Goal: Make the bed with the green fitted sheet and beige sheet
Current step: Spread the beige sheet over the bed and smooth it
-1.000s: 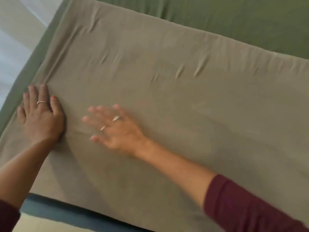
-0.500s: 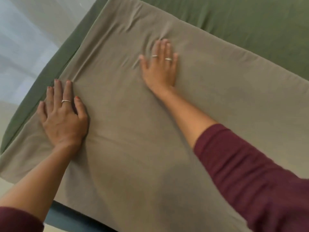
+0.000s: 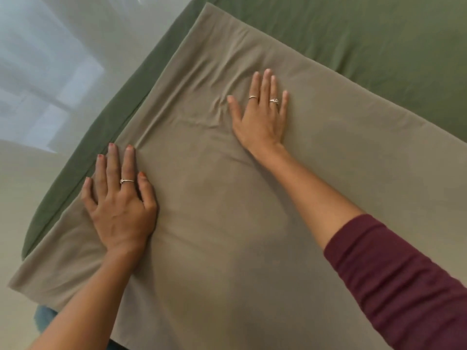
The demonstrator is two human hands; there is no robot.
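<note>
The beige sheet (image 3: 252, 223) lies spread over the near part of the bed, on top of the green fitted sheet (image 3: 366, 34), which shows bare at the far side and along the left edge. My left hand (image 3: 121, 198) presses flat on the beige sheet near its left edge, fingers straight. My right hand (image 3: 260, 114) lies flat farther up the sheet, fingers spread, beside a cluster of small wrinkles. The beige sheet's near left corner hangs past the mattress corner.
The pale floor (image 3: 38, 97) lies to the left of the bed, with bright window light reflected on it. A blue fuzzy object (image 3: 44, 318) peeks out below the sheet's near left corner.
My right hand slid from beside the left hand up the sheet to the wrinkles, then stayed there. My left hand kept pressing at the left edge.
</note>
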